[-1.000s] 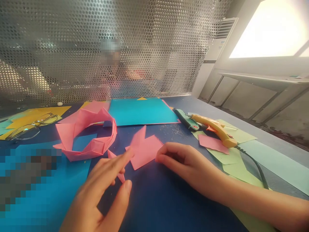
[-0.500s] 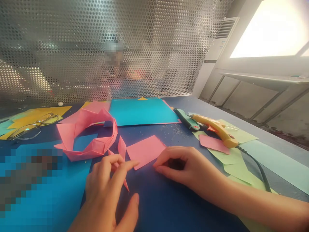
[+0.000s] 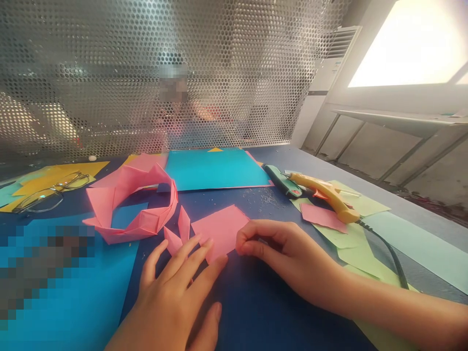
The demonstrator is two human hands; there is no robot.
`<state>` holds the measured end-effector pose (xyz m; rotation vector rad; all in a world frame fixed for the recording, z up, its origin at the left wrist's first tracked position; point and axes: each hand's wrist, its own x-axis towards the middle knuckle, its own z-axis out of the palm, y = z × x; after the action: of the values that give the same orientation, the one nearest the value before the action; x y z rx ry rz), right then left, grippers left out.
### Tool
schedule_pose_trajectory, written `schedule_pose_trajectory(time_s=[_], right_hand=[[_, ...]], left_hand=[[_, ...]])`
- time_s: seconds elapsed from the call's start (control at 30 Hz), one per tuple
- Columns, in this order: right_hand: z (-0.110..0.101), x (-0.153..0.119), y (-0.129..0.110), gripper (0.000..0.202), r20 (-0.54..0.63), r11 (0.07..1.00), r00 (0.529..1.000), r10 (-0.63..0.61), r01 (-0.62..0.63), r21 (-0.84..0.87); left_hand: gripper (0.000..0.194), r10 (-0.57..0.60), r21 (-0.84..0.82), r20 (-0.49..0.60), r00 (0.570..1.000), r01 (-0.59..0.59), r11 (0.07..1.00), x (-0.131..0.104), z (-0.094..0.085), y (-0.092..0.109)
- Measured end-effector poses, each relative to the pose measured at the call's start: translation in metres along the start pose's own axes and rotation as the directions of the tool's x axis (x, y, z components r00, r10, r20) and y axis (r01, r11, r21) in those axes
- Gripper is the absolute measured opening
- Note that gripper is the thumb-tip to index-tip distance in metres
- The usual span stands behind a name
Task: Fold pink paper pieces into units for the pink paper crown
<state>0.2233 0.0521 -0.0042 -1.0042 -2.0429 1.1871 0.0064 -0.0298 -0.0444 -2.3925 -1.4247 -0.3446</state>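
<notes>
A flat pink paper rectangle (image 3: pixel 221 231) lies on the dark blue table surface. My left hand (image 3: pixel 179 287) is spread, palm down, its fingertips over the paper's near left corner. Partly under those fingers is a folded pink piece (image 3: pixel 184 223) with pointed tips. At the paper's right edge, my right hand (image 3: pixel 270 248) has thumb and forefinger pinched together; whether they grip the edge is hidden. Behind my left hand a ring of folded pink paper (image 3: pixel 142 224) stands partly on a blue sheet.
Blue sheets (image 3: pixel 215 170) lie at the back. On the right are a yellow corded tool (image 3: pixel 325 192), a green-handled tool (image 3: pixel 281 180) and green paper (image 3: pixel 356 243). Glasses (image 3: pixel 46 197) rest at the left. A person (image 3: pixel 175 112) shows behind the perforated metal sheet (image 3: pixel 234 73).
My left hand has moved right and spread its fingers, now reaching the paper's near left part. My right thumb and forefinger have shifted slightly right and closed more tightly.
</notes>
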Motion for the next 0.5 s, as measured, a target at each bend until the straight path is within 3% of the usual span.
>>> schedule_pose_trajectory(time_s=[0.23,0.3,0.4,0.5], right_hand=[[0.000,-0.004,-0.001,0.019,-0.001,0.996,0.996,-0.085,0.085,0.003],[0.000,-0.005,-0.001,0.020,0.002,0.993,0.993,-0.121,0.121,-0.009],[0.000,-0.008,-0.001,0.020,-0.009,0.982,0.983,-0.185,0.185,-0.031],[0.000,-0.008,-0.002,0.023,-0.024,0.969,0.969,-0.246,0.245,-0.047]], left_hand=[[0.047,0.009,-0.221,-0.179,0.984,-0.049,0.974,-0.002,0.009,0.005],[0.044,0.036,-0.218,-0.215,0.976,-0.083,0.972,0.000,0.007,0.004],[0.033,0.172,-0.165,-0.240,0.955,-0.215,0.963,0.002,0.002,0.000],[0.030,0.192,-0.168,-0.303,0.933,-0.251,0.953,0.005,-0.004,-0.005]])
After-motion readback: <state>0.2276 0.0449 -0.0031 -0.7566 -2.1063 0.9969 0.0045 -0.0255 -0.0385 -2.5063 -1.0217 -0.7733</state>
